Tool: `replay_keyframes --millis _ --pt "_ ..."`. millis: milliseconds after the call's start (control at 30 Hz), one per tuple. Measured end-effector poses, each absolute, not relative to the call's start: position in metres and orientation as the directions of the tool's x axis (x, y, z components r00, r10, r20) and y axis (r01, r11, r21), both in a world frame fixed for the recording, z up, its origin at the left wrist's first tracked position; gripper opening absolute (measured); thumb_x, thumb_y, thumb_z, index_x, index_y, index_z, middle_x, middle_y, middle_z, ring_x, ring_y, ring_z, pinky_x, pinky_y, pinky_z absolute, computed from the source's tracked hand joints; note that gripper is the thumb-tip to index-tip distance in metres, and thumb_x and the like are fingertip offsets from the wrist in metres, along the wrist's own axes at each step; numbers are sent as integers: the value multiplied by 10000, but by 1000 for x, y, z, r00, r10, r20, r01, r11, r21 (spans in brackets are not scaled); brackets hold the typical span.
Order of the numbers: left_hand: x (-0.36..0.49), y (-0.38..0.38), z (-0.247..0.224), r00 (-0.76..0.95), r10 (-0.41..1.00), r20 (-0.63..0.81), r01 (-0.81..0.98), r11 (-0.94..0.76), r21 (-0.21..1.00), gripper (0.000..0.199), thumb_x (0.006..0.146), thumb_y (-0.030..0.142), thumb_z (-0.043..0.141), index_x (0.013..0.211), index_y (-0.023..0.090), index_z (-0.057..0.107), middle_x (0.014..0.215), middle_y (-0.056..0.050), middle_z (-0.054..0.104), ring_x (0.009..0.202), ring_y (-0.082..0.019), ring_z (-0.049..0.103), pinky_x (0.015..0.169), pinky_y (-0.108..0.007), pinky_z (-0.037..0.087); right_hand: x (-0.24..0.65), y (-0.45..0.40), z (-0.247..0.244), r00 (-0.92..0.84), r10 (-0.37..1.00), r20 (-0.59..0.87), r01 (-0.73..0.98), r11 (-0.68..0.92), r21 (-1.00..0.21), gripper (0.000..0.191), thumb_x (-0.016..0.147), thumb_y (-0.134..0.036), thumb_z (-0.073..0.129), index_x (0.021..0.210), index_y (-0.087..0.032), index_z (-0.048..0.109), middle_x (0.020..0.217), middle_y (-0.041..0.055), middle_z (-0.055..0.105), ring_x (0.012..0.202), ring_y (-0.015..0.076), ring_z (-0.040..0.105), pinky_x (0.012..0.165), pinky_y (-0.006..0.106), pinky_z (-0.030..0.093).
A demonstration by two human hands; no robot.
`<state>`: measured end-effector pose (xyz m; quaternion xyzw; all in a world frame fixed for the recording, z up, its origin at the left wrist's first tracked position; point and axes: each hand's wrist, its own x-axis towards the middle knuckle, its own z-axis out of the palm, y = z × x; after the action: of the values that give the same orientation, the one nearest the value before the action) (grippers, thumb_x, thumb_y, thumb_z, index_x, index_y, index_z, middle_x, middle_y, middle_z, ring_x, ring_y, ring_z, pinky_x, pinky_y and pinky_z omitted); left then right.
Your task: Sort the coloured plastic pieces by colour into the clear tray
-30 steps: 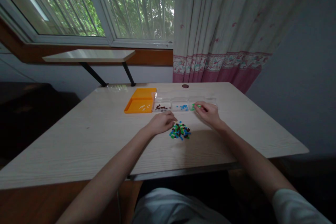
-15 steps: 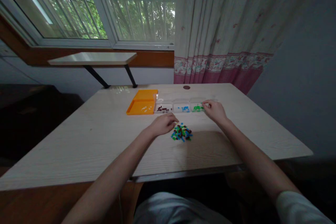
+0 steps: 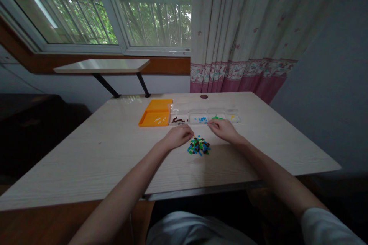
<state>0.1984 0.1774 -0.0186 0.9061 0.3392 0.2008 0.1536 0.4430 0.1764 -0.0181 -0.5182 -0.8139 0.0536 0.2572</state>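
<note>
A pile of small green, blue and brown pieces (image 3: 199, 145) lies on the table. At its upper left edge is my left hand (image 3: 178, 136), fingers closed, any held piece too small to make out. My right hand (image 3: 224, 129) is closed just in front of the clear boxes, its fingertips near the blue and green compartments; what they pinch is hidden. Behind the hands stand an orange box (image 3: 155, 118) with white pieces, then clear boxes with brown pieces (image 3: 179, 120), blue pieces (image 3: 201, 120), green pieces (image 3: 217, 117) and yellow pieces (image 3: 233, 117).
The pale wooden table (image 3: 115, 157) has a round brown disc (image 3: 204, 96) near its back edge. A small raised shelf (image 3: 103, 66) on black legs stands at the back left, below the window. A curtain (image 3: 230, 46) hangs behind the table.
My right hand has moved left and toward me from the green compartment, uncovering the box with yellow pieces. My left hand has barely moved, its fingers now closer together.
</note>
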Motion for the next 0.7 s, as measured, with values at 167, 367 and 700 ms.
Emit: replay_keyframes --millis 167,367,700 --pt "206 176 -19 527 802 280 486 -555 675 190 777 279 545 822 134 659 676 -24 609 579 -97 496 523 -197 360 425 166 -21 -452 825 340 745 558 -365 243 846 -323 463 895 -210 673 674 10 649 604 117 569 590 203 375" --pt "219 176 -21 384 909 165 214 -261 941 274 648 356 661 722 94 630 484 37 479 430 -40 337 415 -171 224 418 162 -26 -435 744 508 699 635 -330 210 823 -314 506 900 -208 670 565 -21 592 492 86 504 536 182 344" --pt "225 175 -22 386 921 61 -27 -55 998 329 482 279 789 655 99 576 511 42 541 436 -27 429 440 -148 318 409 160 -29 -498 538 680 635 760 -135 202 833 -310 507 824 -209 682 533 -19 605 465 79 502 525 188 339"
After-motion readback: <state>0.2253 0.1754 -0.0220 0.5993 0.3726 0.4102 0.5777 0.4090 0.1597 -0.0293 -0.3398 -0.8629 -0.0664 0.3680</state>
